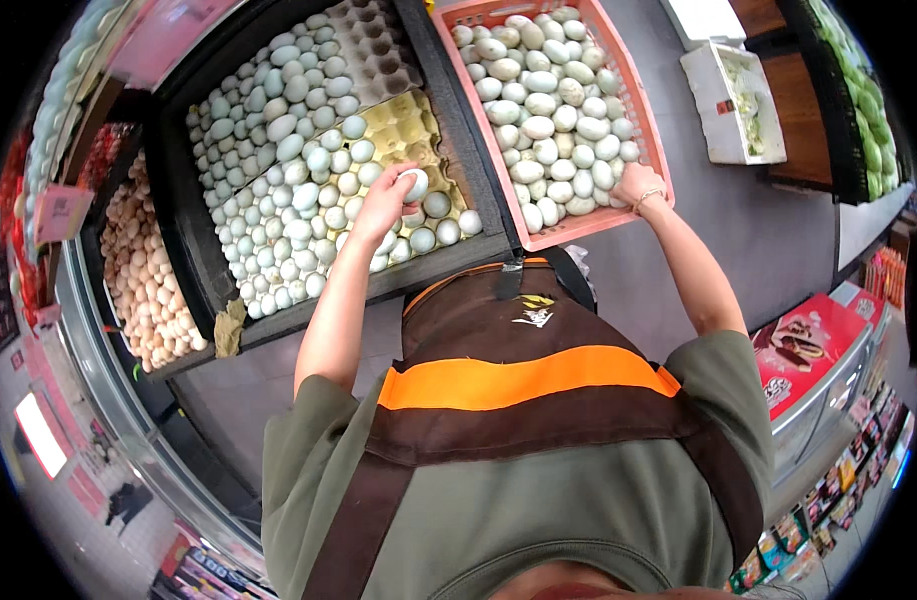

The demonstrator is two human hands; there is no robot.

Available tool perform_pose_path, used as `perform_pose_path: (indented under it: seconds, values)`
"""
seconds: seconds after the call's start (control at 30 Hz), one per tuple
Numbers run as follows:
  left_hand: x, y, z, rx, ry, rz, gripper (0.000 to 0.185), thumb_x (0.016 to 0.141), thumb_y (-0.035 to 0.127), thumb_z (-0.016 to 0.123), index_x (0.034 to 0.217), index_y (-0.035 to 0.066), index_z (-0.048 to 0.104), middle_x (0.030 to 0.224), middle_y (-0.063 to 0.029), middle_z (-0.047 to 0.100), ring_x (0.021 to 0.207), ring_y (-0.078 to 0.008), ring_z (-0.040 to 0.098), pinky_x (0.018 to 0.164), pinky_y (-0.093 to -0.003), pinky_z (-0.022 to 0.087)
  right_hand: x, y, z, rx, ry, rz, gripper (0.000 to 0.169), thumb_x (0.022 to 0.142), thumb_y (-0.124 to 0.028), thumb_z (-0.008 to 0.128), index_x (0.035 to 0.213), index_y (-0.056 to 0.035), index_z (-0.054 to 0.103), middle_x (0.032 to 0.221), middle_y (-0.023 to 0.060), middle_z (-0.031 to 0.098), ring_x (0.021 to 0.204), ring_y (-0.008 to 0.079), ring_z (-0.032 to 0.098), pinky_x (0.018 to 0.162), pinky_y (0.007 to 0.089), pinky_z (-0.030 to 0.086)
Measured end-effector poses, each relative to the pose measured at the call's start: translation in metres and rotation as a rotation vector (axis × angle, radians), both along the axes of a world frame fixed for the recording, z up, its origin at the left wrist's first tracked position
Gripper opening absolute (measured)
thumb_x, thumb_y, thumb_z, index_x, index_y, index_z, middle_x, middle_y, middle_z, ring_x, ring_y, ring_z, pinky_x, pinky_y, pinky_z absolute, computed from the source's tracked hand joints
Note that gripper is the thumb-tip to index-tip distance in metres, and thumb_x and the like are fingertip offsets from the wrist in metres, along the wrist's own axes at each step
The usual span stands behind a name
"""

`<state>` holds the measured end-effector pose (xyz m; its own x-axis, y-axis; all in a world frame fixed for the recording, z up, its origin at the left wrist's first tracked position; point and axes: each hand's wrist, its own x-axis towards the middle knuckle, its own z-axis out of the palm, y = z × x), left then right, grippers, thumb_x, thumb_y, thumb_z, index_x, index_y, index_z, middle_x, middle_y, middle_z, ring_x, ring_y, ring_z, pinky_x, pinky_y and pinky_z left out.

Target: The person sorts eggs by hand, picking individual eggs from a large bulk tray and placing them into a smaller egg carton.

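Note:
My left hand (pixel 383 206) holds a pale blue-green egg (pixel 415 184) between thumb and fingers, above a yellow egg tray (pixel 409 135). This tray is partly filled, with bare cups towards its far right. Similar eggs (pixel 286 225) cover the display bin to the left of the hand. At the near right corner of a pink plastic crate (pixel 578 225), my right hand (pixel 640 184) reaches over the side with its fingers down by the eggs. Those fingertips are hidden, so I cannot tell whether they grip anything. Pale eggs (pixel 556 112) are heaped in the crate.
A grey egg tray (pixel 376 45) with bare cups lies at the back of the bin. Brown eggs (pixel 147 277) fill a bin on the left. Rightwards are a white foam box (pixel 717 105) and a red-topped freezer (pixel 811 352). A cloth (pixel 229 328) hangs on the bin's front edge.

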<state>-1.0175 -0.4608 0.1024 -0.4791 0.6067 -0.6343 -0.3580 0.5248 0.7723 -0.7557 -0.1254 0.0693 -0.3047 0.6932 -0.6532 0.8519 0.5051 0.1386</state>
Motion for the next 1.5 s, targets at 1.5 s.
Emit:
perform_pose_path:
  seconds: [1.5]
  values:
    - [0.064, -0.038, -0.063, 0.056, 1.219, -0.223, 0.018, 0.083, 0.013, 0.065, 0.100, 0.013, 0.070, 0.110, 0.0002, 0.067, 0.110, -0.0238, 0.056, 0.098, -0.0423, 0.037, -0.225, -0.179, 0.026, -0.074, 0.328, 1.318, 0.021, 0.080, -0.017, 0.063, 0.101, -0.0137, 0.065, 0.089, 0.0116, 0.072, 0.085, 0.0287, 0.071, 0.073, 0.0408, 0.056]
